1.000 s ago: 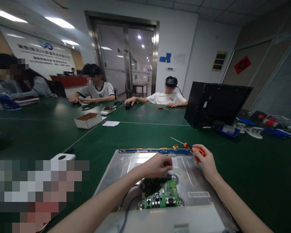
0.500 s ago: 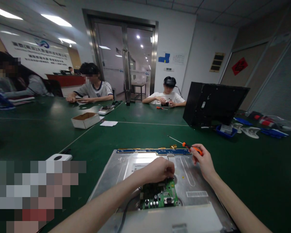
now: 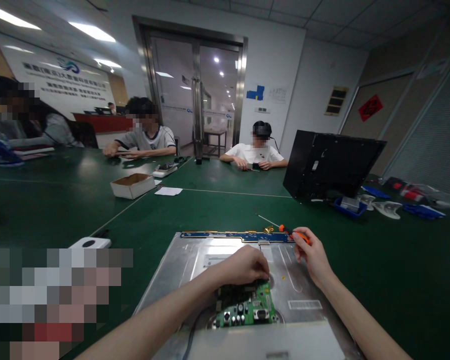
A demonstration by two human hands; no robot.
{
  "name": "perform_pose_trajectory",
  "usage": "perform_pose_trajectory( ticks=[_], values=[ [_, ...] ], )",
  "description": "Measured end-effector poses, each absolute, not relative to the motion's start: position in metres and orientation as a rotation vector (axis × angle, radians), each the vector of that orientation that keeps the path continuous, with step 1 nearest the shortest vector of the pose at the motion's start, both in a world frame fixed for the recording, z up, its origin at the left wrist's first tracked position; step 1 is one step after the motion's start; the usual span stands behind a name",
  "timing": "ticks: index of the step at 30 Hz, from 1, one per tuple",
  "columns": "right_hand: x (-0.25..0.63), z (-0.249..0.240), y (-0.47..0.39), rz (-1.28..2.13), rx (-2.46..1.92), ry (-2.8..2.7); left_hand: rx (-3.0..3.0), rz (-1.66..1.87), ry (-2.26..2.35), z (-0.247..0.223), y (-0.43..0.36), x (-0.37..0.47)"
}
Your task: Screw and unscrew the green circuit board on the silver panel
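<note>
My left hand [image 3: 245, 265] is closed at the far right corner of a green circuit board [image 3: 263, 299]; its fingertips are hidden, so what they pinch cannot be made out. The board lies on the metal back of a flat display panel [image 3: 303, 285]. In my right hand [image 3: 313, 255] is a screwdriver [image 3: 282, 228] with an orange and black handle, its shaft pointing away to the left above the panel's far edge. A blue circuit strip [image 3: 225, 237] runs along that edge. A pale flat cable [image 3: 265, 251] comes down from the strip towards my left fingers.
Just beyond the strip sits a small gold-coloured piece [image 3: 269, 229]. At the right stand a black monitor housing [image 3: 333, 165] and a blue tray [image 3: 348, 207]. An open white box [image 3: 132, 186] and paper [image 3: 168, 191] lie left of centre. Several people sit around the green table [image 3: 210, 210].
My right hand and the screwdriver have shifted slightly left and down. My left hand stays at the board's corner. Across the table, a co-worker's hands and the dark object they handle have moved lower.
</note>
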State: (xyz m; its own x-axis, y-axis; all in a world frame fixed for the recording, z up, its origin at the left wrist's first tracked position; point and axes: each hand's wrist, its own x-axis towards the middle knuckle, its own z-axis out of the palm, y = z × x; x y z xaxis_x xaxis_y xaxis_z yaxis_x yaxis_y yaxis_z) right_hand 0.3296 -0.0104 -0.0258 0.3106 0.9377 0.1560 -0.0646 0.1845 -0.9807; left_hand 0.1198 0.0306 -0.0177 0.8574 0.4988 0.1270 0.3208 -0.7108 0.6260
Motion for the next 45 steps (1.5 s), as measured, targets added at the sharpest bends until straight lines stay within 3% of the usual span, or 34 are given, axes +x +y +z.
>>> perform_pose_trajectory(
  ticks=[13, 26, 33, 45],
  values=[
    [0.296, 0.024, 0.001, 0.900, -0.993, -0.846, 2.148, 0.382, 0.723, -0.026, 0.033, 0.122],
    [0.304, 0.006, -0.017, 0.649, -1.108, -1.028, 2.164, 0.345, 0.649, -0.021, 0.035, 0.118],
    [0.293, -0.001, -0.033, 0.138, -1.238, -1.474, 2.097, 0.338, 0.640, -0.020, 0.035, 0.117],
    [0.290, -0.002, -0.035, 0.121, -1.251, -1.528, 2.095, 0.332, 0.645, -0.018, 0.034, 0.117]
  ],
)
